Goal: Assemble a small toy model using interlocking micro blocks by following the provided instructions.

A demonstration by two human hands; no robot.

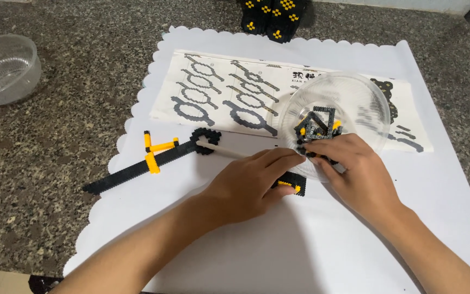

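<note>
My left hand (254, 182) rests on the white scalloped paper (278, 239), fingers stretched toward a clear plastic bowl (354, 95), its thumb pressing a small black and yellow brick piece (294, 185). My right hand (354, 169) reaches into the bowl's near side, fingertips among several small black, grey and yellow bricks (316, 128); what it grips is hidden. To the left lies a long black sword-shaped brick build (142, 166) with yellow crossguard and a round black ring end (206, 140).
A printed instruction sheet (218, 92) lies under the bowl. An empty clear bowl (4, 68) sits at far left on the speckled stone counter (44, 163). Black and yellow brick blocks (272, 16) stand at the top edge.
</note>
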